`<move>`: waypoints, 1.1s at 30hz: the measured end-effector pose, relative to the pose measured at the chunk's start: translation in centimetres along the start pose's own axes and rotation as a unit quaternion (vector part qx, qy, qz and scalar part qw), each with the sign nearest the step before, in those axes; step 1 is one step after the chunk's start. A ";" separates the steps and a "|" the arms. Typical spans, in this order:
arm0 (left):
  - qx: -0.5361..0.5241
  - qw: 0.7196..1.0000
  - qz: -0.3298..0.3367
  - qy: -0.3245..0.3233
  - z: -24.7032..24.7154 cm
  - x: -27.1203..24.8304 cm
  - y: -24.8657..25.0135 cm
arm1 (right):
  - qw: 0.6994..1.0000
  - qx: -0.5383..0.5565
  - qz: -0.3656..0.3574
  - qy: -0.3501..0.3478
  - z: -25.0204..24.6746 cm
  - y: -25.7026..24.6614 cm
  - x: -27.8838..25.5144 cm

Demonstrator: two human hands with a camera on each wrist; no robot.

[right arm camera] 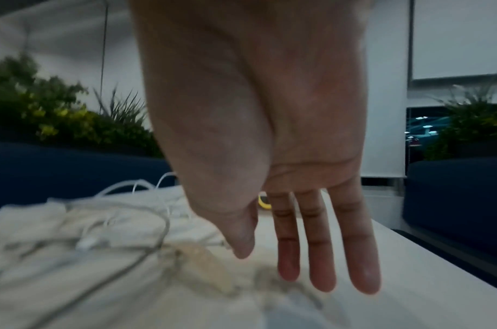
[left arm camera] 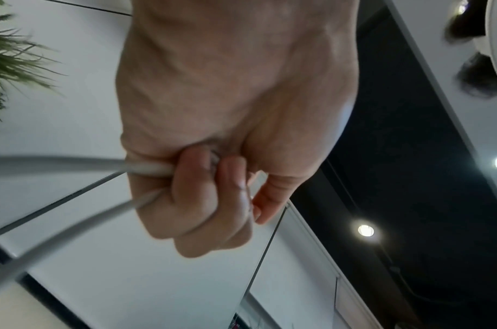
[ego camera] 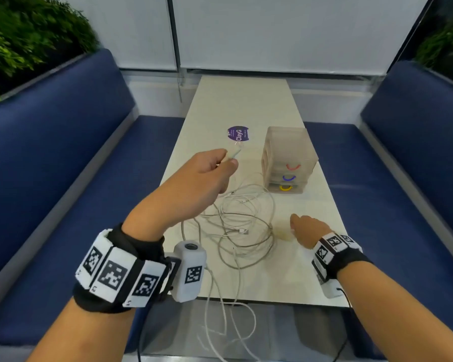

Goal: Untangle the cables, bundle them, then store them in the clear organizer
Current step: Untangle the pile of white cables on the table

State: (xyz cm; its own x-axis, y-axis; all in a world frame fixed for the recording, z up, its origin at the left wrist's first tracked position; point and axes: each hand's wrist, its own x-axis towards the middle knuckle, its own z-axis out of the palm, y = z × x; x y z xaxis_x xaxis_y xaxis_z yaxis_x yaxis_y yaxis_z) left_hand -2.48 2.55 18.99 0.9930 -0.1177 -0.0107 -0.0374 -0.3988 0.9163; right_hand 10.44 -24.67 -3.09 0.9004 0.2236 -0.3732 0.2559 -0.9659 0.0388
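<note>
A tangle of white and grey cables [ego camera: 241, 226] lies on the pale table [ego camera: 246, 100], with loops hanging over the near edge. My left hand [ego camera: 209, 168] is raised above the table and grips a cable end [ego camera: 233, 154]; in the left wrist view its fingers [left arm camera: 210, 200] curl round grey cable strands [left arm camera: 72, 164]. My right hand [ego camera: 307, 228] hovers low over the table to the right of the tangle, with fingers [right arm camera: 320, 244] straight and holding nothing. The clear organizer [ego camera: 289, 160] stands behind the tangle, with red, blue and yellow drawer handles.
A purple round sticker [ego camera: 238, 134] lies on the table left of the organizer. Blue benches [ego camera: 63, 178] run along both sides of the table. Plants [ego camera: 24, 35] stand behind the benches, and white blinds close off the far end.
</note>
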 end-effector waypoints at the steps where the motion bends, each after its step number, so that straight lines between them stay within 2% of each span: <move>1: 0.009 1.000 0.000 0.005 0.4 0.2 -0.4 | 1.000 0.027 -0.005 0.003 -0.6 0.1 0.0; 4: 0.013 1.000 -0.010 0.020 2.0 1.0 -1.8 | 0.987 0.159 -0.023 0.027 -3.4 -0.2 -0.3; 7: -0.003 0.999 -0.027 0.047 3.6 2.0 -3.5 | 0.950 0.297 -0.051 0.087 -6.9 -1.3 -0.9; 10: -0.013 0.996 -0.035 0.086 4.8 2.9 -4.5 | 0.883 0.438 -0.073 0.154 -10.2 -3.2 -2.1; 12: -0.037 0.993 -0.026 0.111 5.2 3.4 -4.9 | 0.823 0.524 -0.096 0.198 -12.3 -4.6 -3.2; 13: -0.055 0.991 -0.021 0.122 5.3 3.7 -5.0 | 0.795 0.553 -0.112 0.223 -13.2 -5.3 -3.8; 15: -0.088 0.985 -0.009 0.146 5.5 4.3 -5.1 | 0.762 0.560 -0.146 0.291 -14.9 -6.6 -4.8; 18: -0.093 0.977 0.022 0.188 5.7 5.3 -4.7 | 0.750 0.514 -0.205 0.362 -16.8 -8.6 -6.2; 21: -0.093 0.963 0.073 0.241 5.7 5.8 -4.0 | 0.760 0.472 -0.234 0.381 -17.9 -10.2 -7.4; 24: -0.084 0.946 0.133 0.285 5.1 6.1 -3.6 | 0.748 0.481 -0.243 0.387 -18.5 -10.9 -8.3; 27: -0.105 0.942 0.158 0.277 4.8 6.5 -3.3 | 0.731 0.502 -0.243 0.393 -18.9 -11.4 -8.6; 30: -0.149 0.947 0.145 0.244 4.7 6.8 -3.1 | 0.714 0.528 -0.240 0.393 -18.9 -11.7 -8.4; 33: -0.113 0.949 0.144 0.258 4.6 7.0 -2.8 | 0.695 0.555 -0.230 0.394 -18.9 -12.1 -8.1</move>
State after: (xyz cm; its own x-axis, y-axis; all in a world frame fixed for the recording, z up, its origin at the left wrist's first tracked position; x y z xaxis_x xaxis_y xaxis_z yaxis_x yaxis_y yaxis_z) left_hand 4.02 -1.35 14.47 0.8707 0.2914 0.3961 -0.3476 -0.2050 0.9150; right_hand 6.69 -12.36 16.95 0.8380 0.1215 0.5320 0.5456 -0.1763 -0.8193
